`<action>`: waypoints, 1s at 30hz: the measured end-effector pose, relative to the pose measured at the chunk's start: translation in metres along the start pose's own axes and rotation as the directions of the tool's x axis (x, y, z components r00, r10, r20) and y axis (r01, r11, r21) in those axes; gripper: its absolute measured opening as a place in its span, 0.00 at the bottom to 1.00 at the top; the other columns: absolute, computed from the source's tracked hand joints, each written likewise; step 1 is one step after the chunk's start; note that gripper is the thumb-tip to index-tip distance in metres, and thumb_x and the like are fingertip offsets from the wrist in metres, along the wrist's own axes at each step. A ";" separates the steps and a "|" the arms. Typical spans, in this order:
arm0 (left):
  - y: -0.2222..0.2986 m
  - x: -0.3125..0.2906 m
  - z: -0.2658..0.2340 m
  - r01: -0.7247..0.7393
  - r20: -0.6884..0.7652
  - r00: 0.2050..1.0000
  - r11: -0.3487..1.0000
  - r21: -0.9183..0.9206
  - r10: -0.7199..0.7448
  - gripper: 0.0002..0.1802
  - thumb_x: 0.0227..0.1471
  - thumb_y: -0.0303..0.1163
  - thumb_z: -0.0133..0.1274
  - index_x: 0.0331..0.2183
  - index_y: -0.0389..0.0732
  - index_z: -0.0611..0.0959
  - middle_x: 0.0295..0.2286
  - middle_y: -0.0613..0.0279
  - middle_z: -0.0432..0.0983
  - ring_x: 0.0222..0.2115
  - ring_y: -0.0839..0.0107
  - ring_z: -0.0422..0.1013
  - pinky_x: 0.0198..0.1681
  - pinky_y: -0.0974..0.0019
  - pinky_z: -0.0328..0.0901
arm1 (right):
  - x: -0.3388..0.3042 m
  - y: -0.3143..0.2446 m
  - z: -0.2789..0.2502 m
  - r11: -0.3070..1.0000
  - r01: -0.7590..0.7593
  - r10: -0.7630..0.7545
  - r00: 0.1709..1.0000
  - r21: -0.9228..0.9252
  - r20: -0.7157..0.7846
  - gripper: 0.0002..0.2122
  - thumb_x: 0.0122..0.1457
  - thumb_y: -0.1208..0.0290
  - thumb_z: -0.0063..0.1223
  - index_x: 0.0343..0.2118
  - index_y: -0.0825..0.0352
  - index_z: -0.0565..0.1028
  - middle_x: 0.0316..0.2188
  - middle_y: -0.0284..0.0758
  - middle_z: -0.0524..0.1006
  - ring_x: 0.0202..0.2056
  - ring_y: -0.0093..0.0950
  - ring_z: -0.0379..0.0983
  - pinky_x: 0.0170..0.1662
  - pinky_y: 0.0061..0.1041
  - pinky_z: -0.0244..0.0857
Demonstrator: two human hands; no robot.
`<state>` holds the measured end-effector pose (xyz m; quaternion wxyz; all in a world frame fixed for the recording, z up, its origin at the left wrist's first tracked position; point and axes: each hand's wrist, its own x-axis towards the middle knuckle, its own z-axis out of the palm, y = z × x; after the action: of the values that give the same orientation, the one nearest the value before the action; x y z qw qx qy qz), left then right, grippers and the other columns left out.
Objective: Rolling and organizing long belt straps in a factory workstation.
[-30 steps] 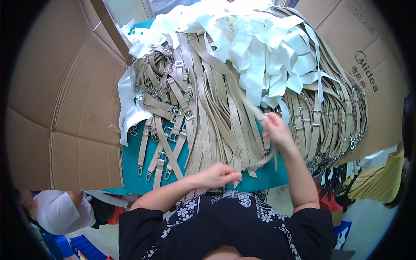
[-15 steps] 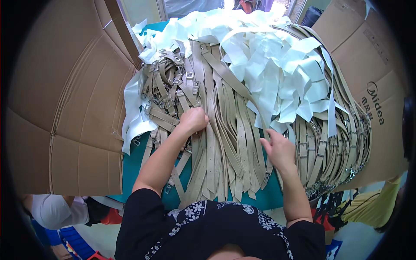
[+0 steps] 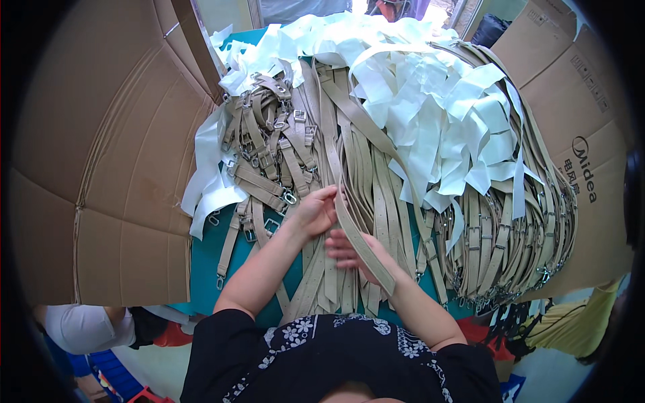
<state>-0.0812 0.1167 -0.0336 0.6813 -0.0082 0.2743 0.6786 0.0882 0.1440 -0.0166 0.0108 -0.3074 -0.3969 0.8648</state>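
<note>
Left hand [image 3: 316, 213] pinches one beige strap [image 3: 367, 256] — right hand [image 3: 385, 254], fingers outstretched, is open beneath it.

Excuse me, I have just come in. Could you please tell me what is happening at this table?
A person is handling straps at a teal table. The left grip holds one beige strap, whose lower end slants toward the person. The right grip is open behind that strap; I cannot tell whether they touch. Many loose straps lie in the middle, with a buckled heap on the left, and white sheets and more metal-fitted straps on the right.
</note>
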 end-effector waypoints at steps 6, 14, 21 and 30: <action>-0.002 0.010 -0.016 -0.061 0.066 0.997 0.896 0.440 0.035 0.09 0.55 0.31 0.38 0.29 0.39 0.73 0.20 0.64 0.71 0.20 0.73 0.70 0.25 0.69 0.68 | -0.041 -0.009 -0.004 0.988 0.032 -0.023 0.998 -0.149 0.064 0.17 0.61 0.62 0.37 0.46 0.71 0.67 0.30 0.35 0.75 0.30 0.27 0.74 0.33 0.23 0.67; 0.125 0.048 -0.019 0.080 0.607 0.629 -0.817 0.571 0.485 0.15 0.49 0.41 0.48 0.30 0.38 0.79 0.30 0.52 0.75 0.32 0.56 0.71 0.35 0.59 0.66 | -0.071 -0.023 -0.021 -0.162 -0.187 -0.671 0.740 -0.969 -0.031 0.04 0.53 0.70 0.46 0.29 0.61 0.72 0.17 0.36 0.73 0.20 0.36 0.71 0.25 0.27 0.65; 0.161 0.113 0.017 0.588 -0.084 0.758 -0.621 0.518 0.647 0.25 0.43 0.51 0.53 0.38 0.42 0.79 0.41 0.58 0.72 0.44 0.62 0.67 0.42 0.62 0.66 | -0.074 -0.004 -0.024 0.562 0.121 -0.251 0.968 -0.818 -0.029 0.12 0.58 0.66 0.45 0.22 0.69 0.70 0.19 0.32 0.73 0.22 0.16 0.69 0.25 0.19 0.62; 0.161 0.049 0.019 -0.622 0.296 0.632 0.241 0.746 0.716 0.13 0.54 0.35 0.44 0.39 0.37 0.68 0.26 0.60 0.71 0.23 0.73 0.68 0.26 0.69 0.64 | -0.068 0.007 -0.020 0.959 -0.004 0.012 1.000 -0.285 0.024 0.10 0.56 0.66 0.49 0.22 0.62 0.64 0.14 0.26 0.68 0.16 0.14 0.63 0.18 0.12 0.55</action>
<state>-0.2273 0.1818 0.0214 0.2357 0.3778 0.5576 0.7006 0.1557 0.1348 0.0045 -0.0421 -0.2963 -0.5160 0.8026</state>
